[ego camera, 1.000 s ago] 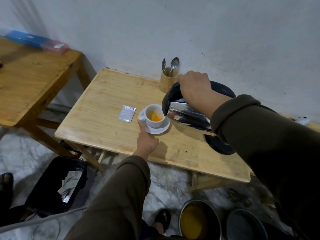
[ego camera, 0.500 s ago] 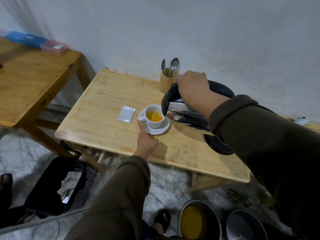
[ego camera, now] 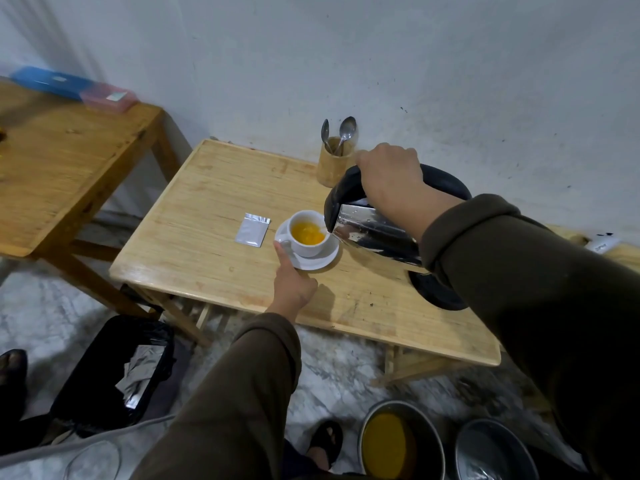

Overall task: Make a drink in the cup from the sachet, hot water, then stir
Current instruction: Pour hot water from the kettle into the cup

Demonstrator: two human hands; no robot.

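Cup fuller; left hand beside saucer, right hand tilting kettle.

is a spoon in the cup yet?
No: the cup holds only orange liquid, and both spoons stand in the wooden holder at the back of the table.

The kettle is largely covered: the right hand wraps its handle, and the sleeve hides its rear at 3 o'clock. Its base shows only partly under the arm. Any water stream at the cup is too fine to tell. The left hand's fingers mask the cup's handle. The picture's lower edge cuts two pots.
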